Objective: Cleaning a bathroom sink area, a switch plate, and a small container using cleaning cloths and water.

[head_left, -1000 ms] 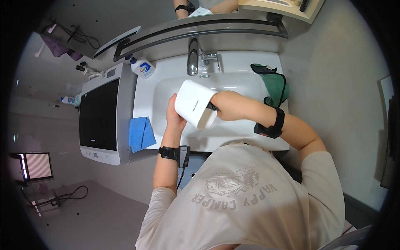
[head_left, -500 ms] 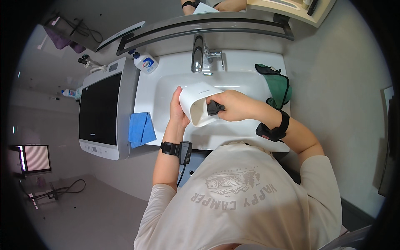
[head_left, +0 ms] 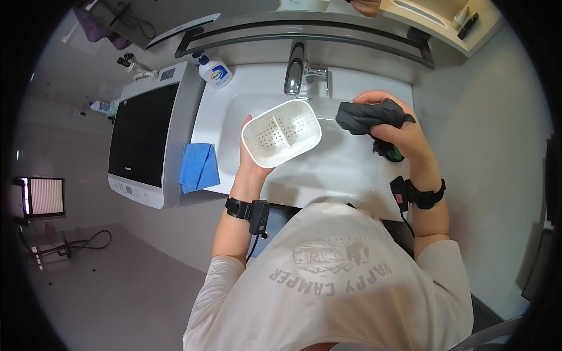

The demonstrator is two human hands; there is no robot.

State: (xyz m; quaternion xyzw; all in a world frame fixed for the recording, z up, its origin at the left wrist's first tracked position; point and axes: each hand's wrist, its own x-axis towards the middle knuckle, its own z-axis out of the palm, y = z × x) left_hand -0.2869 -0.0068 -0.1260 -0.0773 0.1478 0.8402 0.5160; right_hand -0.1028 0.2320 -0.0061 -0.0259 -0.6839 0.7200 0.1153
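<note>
My left hand [head_left: 248,157] grips a white container [head_left: 253,153] from its left side, over the sink basin. Its opening is tilted up toward me, showing a perforated bottom and a divider across the inside. To the right, my right hand [head_left: 404,133] holds a bunched dark grey cloth [head_left: 366,117] between thumb and fingers, apart from the container. A bit of green cloth [head_left: 396,154] shows below that hand; the rest is hidden behind it.
The white sink [head_left: 328,181] has a chrome faucet [head_left: 294,73] at its back. A pump bottle [head_left: 215,73] stands at the back left corner, and a folded blue cloth [head_left: 199,168] lies on the left rim beside a grey and black appliance [head_left: 146,134]. A dark rail [head_left: 304,27] runs behind.
My right hand has drawn the dark grey cloth out of the container and moved right. My left hand has turned the container so that its opening faces up toward me.
</note>
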